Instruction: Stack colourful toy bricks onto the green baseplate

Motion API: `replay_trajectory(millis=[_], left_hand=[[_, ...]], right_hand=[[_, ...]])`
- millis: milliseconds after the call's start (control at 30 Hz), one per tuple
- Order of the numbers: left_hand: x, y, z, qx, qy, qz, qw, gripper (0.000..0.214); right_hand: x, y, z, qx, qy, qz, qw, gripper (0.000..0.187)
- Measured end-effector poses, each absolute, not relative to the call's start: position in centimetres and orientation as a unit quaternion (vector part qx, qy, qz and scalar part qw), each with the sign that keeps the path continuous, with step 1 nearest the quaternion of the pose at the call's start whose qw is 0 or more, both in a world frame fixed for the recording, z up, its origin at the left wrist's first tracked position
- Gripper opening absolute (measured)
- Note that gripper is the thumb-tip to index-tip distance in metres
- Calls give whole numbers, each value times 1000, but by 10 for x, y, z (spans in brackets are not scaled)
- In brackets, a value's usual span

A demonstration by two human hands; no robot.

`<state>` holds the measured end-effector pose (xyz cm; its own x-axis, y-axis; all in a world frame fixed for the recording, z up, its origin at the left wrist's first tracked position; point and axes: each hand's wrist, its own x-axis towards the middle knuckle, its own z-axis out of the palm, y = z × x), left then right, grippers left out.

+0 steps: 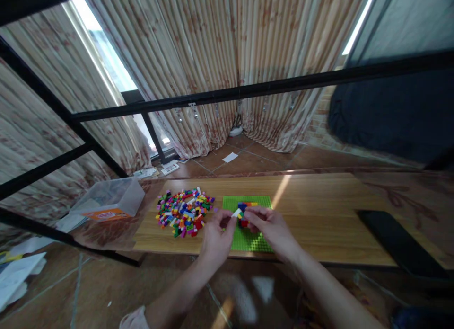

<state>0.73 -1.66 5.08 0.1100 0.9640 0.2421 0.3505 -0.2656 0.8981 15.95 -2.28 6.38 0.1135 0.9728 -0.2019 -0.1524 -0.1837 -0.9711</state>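
At the near edge of the wooden table [319, 210], both forearms reached in from below and met over the green baseplate [250, 244]. The left hand [216, 236] pinched a white brick [236, 213] between thumb and fingertips, holding it against the near-left side of a small brick cluster [244, 208] that stood on the plate. The right hand [271, 227] had its fingers bent onto that cluster from the other side. Whether they clamped it or merely rested on it could not be told.

To seat the piece cleanly, it seemed best to line up the studs squarely first. Then press straight down, with the other hand bracing the cluster so the plate would not slide on the smooth wood.

Just left of the plate lay a loose pile of coloured bricks [184, 211], within easy reach. Further left, a clear plastic box [111, 199] sat off the table's corner. A flat black object [400, 244] lay well apart at the right end. Beyond the table were a tiled floor with scraps of paper, a black bar [266, 87] crossing the view, and long striped curtains [198, 59].
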Motion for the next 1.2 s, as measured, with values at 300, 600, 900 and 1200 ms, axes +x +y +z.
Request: replay_trajectory(millis=[300,600,900,1200], left_hand=[[21,-21,46,573,448,467,502,11],[-12,-49,32,567,474,330,587,20],[-22,-48,33,480,488,290,669,37],[-9,-41,32,428,444,329,715,39]], right_hand=[[156,-33,65,-524,-355,567,528,40],[126,-64,33,-525,-387,568,502,26],[121,-68,30,-554,-424,550,460,21],[133,-60,39,-552,-405,559,468,26]])
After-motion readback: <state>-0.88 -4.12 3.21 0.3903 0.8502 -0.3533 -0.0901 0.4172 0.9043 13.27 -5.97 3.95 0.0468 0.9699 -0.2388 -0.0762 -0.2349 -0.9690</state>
